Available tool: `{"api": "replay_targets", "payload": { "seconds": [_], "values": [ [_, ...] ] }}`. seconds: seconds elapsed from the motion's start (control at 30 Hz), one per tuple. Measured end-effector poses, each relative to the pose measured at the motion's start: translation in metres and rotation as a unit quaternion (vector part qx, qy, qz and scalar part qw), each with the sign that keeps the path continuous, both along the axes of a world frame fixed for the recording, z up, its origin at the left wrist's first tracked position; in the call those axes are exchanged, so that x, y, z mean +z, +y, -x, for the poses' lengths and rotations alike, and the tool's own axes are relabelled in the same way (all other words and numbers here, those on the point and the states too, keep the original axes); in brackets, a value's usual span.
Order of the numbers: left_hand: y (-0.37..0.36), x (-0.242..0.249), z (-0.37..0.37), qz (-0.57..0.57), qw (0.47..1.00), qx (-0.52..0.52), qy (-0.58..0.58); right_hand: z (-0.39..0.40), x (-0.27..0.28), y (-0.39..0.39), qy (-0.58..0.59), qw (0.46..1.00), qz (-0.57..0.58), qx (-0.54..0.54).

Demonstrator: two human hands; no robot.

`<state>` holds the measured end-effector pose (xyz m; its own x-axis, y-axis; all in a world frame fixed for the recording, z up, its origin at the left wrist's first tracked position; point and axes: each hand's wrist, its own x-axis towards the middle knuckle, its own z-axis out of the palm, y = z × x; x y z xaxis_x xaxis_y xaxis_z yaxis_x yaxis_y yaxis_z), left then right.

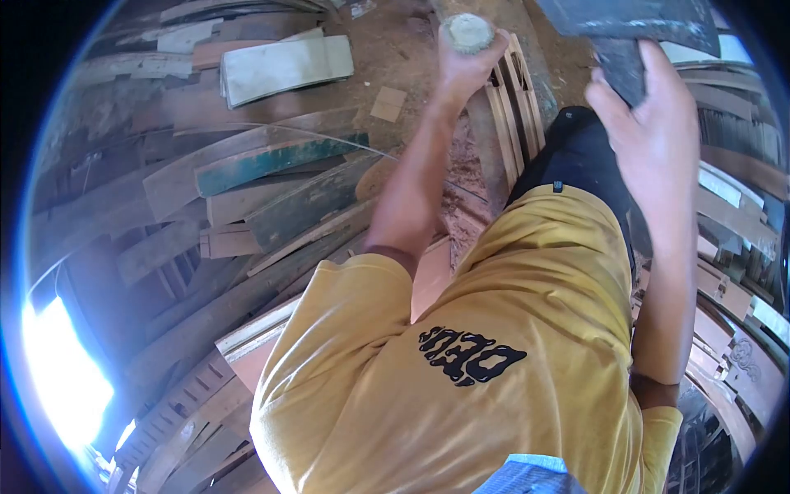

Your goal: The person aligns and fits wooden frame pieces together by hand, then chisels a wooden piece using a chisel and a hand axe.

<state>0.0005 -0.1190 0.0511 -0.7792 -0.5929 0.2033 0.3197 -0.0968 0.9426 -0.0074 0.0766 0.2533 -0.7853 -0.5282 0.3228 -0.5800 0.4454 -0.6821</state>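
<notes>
My left hand (462, 72) is closed round an upright handle, whose round, pale, worn end (471, 34) faces the camera. The lower part of that tool is hidden below the fist. Beside this hand, long narrow wooden pieces with slots (517, 123) lie by my leg. On the right, my right hand (657, 123) grips the short handle of a dark, broad-headed mallet (638, 23). Its head is raised at the top edge of the view, to the right of the handle's pale end and apart from it.
Stacked pale boards (288, 67) lie at the upper left, near a small square wood piece (388, 104). A green-painted board (280, 162) rests among many planks. Reddish shavings (466, 165) cover the floor between. More carved wood pieces (745, 354) are at the right.
</notes>
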Motion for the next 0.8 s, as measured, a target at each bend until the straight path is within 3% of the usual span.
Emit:
{"api": "replay_targets", "payload": {
  "seconds": [0.07, 0.13, 0.27, 0.33, 0.37, 0.43, 0.53, 0.57, 0.6, 0.67, 0.7, 0.73, 0.8],
  "values": [
    [-0.001, -0.005, -0.002, -0.001, 0.998, 0.054, 0.021, 0.001, -0.011, -0.014, -0.019, 0.99, -0.132, -0.037],
    [-0.015, -0.008, 0.003, 0.097, 0.994, -0.049, -0.015, 0.0, -0.011, -0.03, 0.033, 0.944, -0.326, 0.033],
    [-0.013, -0.01, 0.0, 0.1, 0.993, -0.055, 0.043, -0.007, -0.009, -0.033, -0.007, 0.963, -0.268, 0.037],
    [-0.01, -0.016, -0.007, 0.093, 0.994, -0.054, 0.021, -0.008, -0.028, -0.031, 0.108, 0.99, -0.09, -0.016],
    [-0.009, -0.017, -0.01, 0.092, 0.994, -0.054, 0.012, -0.008, -0.032, -0.03, 0.106, 0.99, -0.093, -0.015],
    [-0.012, -0.015, 0.003, 0.099, 0.994, -0.053, 0.01, 0.002, -0.033, -0.03, 0.033, 0.95, -0.307, 0.032],
    [-0.011, -0.025, 0.014, 0.093, 0.994, -0.051, -0.021, 0.008, 0.001, -0.032, 0.019, 0.956, -0.291, 0.028],
    [-0.01, -0.033, 0.009, 0.082, 0.994, -0.047, -0.058, 0.005, -0.001, -0.031, 0.068, 0.982, -0.174, 0.028],
    [-0.009, -0.033, 0.008, 0.081, 0.994, -0.043, -0.058, 0.007, -0.013, -0.03, 0.069, 0.981, -0.176, 0.031],
    [-0.006, -0.028, -0.003, 0.152, 0.987, -0.036, -0.031, 0.005, -0.036, -0.03, 0.092, 0.966, -0.236, 0.056],
    [-0.005, -0.022, -0.001, 0.176, 0.984, -0.035, -0.016, 0.004, -0.04, -0.037, 0.098, 0.93, -0.353, 0.029],
    [-0.004, -0.014, 0.001, 0.2, 0.979, -0.033, 0.0, 0.006, -0.035, -0.032, 0.103, 0.931, -0.35, 0.024],
    [0.003, -0.013, 0.009, 0.123, 0.989, 0.024, 0.073, 0.013, -0.007, -0.03, 0.095, 0.926, -0.359, 0.061]
  ]
}}
